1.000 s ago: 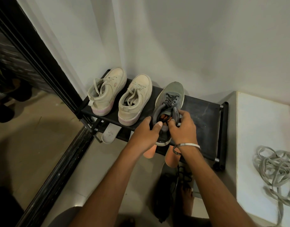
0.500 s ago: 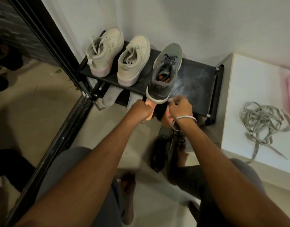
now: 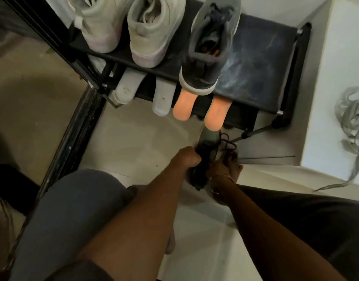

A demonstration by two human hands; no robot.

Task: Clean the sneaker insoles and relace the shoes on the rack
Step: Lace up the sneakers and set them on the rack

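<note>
A dark grey sneaker (image 3: 203,157) with loose black laces lies on the floor below the rack. My left hand (image 3: 187,159) grips its left side and my right hand (image 3: 221,169) holds its right side. On the black rack (image 3: 261,63) stand two beige sneakers (image 3: 154,31) and one grey sneaker (image 3: 209,47). Two grey insoles (image 3: 126,88) and two orange insoles (image 3: 184,104) stick out from the lower shelf.
A pile of grey laces (image 3: 352,116) lies on a white surface (image 3: 326,98) to the right. A black door frame (image 3: 73,126) runs along the left. My knees and a bare foot (image 3: 235,163) are close to the floor sneaker.
My hands left the grey sneaker on the rack and dropped to the floor, taking hold of the dark sneaker. The view tilted down and closer.
</note>
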